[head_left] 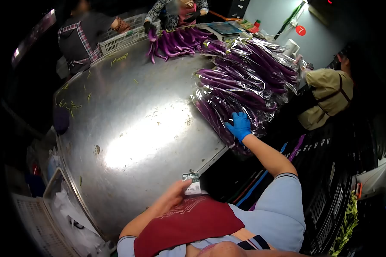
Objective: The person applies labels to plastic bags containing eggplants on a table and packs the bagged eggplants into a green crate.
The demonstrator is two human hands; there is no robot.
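Note:
My bare left hand point(176, 196) is in front of the red apron, its thumb pressed on a small green-and-white label card point(192, 183) with print too small to read. My right hand point(240, 126), in a blue glove, lies with fingers spread on the nearest of the bagged eggplants point(218, 112). These long purple eggplants are wrapped in clear, shiny plastic and heaped at the table's right side. Farther back, loose eggplants point(176, 43) lie in a row without wrapping.
The metal table point(116, 115) carries scattered green stem bits point(69, 104). A scale point(224, 28) and white crate point(122, 40) are at the far side. Two people stand across the table, another at the right. Black crates point(321, 188) are stacked right; a bin with plastic bags point(68, 205) is left.

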